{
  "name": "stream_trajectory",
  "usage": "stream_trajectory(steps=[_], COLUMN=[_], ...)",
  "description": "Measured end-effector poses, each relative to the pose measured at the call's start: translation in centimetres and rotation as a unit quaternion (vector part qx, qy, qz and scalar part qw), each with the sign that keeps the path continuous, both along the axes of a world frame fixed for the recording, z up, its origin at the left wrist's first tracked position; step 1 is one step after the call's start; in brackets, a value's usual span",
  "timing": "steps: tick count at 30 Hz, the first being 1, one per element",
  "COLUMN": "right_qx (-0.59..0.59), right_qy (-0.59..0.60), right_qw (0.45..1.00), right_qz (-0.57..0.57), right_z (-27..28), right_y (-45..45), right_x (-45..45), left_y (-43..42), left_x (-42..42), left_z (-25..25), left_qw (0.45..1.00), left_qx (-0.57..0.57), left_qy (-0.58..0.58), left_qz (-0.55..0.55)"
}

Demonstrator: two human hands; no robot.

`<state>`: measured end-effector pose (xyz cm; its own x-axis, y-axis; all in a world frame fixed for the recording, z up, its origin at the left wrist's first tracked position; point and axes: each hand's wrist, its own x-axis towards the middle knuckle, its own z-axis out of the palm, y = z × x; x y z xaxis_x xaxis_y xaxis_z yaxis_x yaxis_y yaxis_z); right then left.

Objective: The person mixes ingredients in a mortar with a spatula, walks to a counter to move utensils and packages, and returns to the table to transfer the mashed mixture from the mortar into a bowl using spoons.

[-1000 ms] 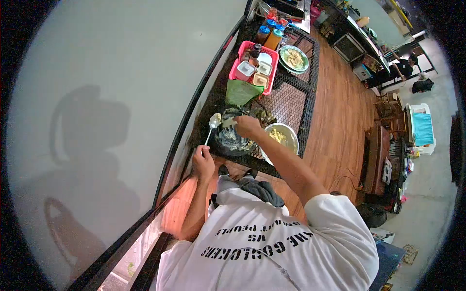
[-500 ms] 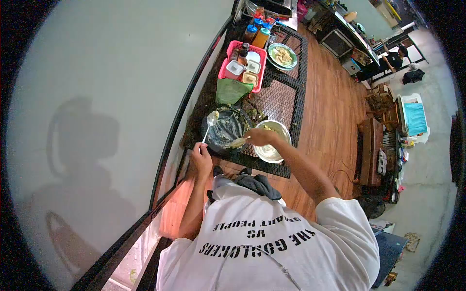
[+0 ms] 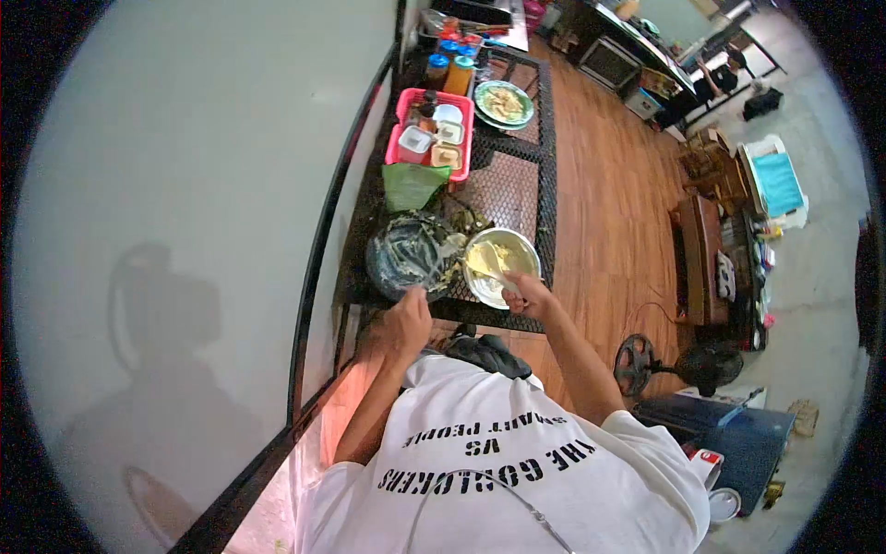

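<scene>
My left hand [image 3: 409,320] is closed around the handle of a spoon [image 3: 451,245]. The spoon's smeared head sits between a dark round bowl [image 3: 392,277] and a metal bowl [image 3: 533,268]. In my right hand [image 3: 529,297] is a pale spatula [image 3: 486,259], its fingers wrapped round the handle. The spatula's flat blade is over the metal bowl, which holds a pale yellow mixture. Whitish smears coat the inside of the dark bowl. Both bowls stand side by side on a black mesh table [image 3: 546,166].
Behind the dark bowl lies a green leaf-like wrapper [image 3: 413,187]. A pink basket [image 3: 403,111] carries several small tubs and bottles. Sauce bottles [image 3: 459,76] and stacked plates [image 3: 526,115] with food are farther back. A wall runs along the left; another person [image 3: 718,85] is far off.
The spatula has moved from the dark bowl to over the metal bowl. The spoon has swung right and down from the dark bowl's left rim toward the metal bowl.
</scene>
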<state>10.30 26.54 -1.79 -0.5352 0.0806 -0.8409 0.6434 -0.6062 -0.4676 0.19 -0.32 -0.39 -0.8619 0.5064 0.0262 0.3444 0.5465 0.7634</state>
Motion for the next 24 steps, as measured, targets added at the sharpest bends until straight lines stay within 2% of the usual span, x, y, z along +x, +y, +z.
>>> stream_trajectory(steps=[2,4,5,9,17,20,23,24], right_qx=[0.023,0.007,0.007,0.001,-0.045,-0.028,-0.001,-0.005], right_qy=[0.002,-0.014,-0.017,-0.026,-0.028,-0.038,-0.024,-0.023], right_qw=[0.998,0.995,0.993,0.985,0.969,0.972,0.978,0.979], right_qz=[-0.061,-0.1,-0.116,-0.17,-0.241,-0.232,-0.208,-0.204], right_z=[0.3,0.0,-0.3,-0.5,-4.4,-1.5,-1.4,-1.3], right_y=[-0.5,-0.2,-0.2,-0.6,0.3,0.1,0.7,0.9], right_x=[1.9,3.5,4.4,7.1,10.3,9.4,9.1,9.0], left_y=[1.5,3.4,4.2,6.4,9.0,9.5,9.9,10.1], left_x=[0.7,1.5,1.9,3.3,3.0,2.9,3.3,3.4], left_z=[-0.4,-1.7,-3.1,-5.6,-7.7,-7.0,-6.7,-6.5], left_qw=[0.993,0.973,0.963,0.922,0.898,0.899,0.906,0.936], left_qx=[-0.02,0.017,-0.025,-0.054,-0.077,-0.094,-0.116,-0.1], left_qy=[0.062,0.161,0.184,0.279,0.306,0.3,0.286,0.24], left_qz=[-0.103,-0.163,-0.197,-0.262,-0.307,-0.306,-0.288,-0.236])
